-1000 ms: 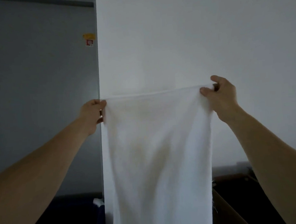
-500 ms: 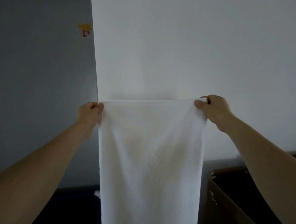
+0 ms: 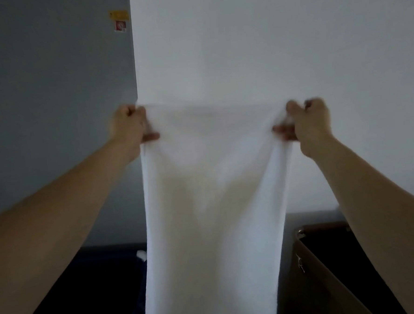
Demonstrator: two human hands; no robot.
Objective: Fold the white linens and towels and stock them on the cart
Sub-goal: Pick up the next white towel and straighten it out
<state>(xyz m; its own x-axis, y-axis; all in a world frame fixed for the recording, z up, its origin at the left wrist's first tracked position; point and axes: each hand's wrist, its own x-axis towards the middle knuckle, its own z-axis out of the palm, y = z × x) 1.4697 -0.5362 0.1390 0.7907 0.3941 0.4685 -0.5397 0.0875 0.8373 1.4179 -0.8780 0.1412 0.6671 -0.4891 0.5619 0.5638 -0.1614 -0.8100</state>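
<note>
Holding a white towel (image 3: 210, 193) up in front of me w/ both arms stretched out, hands at approx the same height. My left hand (image 3: 129, 127) grips the top left corner. The fingers are curled into a fist round the bunched edge, and one finger or thumb sticks out below the fist onto the cloth. My right hand (image 3: 310, 121) does the same at the top right corner: fingers curled tight, cloth gathered inside, one digit pointing inward along the fabric. Both hands are a bit blurred, so I can't tell how many fingers sit behind the cloth.

The top edge runs nearly straight & level btw the two hands, pulled fairly taut. Below that the towel hangs free in the air, narrowing a little, w/ soft creases fanning down from each corner. Its bottom end drops out of frame, so I can't see where it finishes.

Behind it there's a white wall (image 3: 279, 43) at centre & right and a grey surface (image 3: 52, 93) on the left. The corner btw them lines up w/ the towel's left edge. High on the grey part is a yellow sticker (image 3: 119, 15) w/ a small red-and-white sticker (image 3: 120, 25) just under it, text too small to read.

Bottom right is a brown bin (image 3: 318, 283), open on top & dark inside, w/ a metal fitting (image 3: 300, 232) at its near corner. Bottom left is something dark blue (image 3: 100, 284), too dim to make out.
</note>
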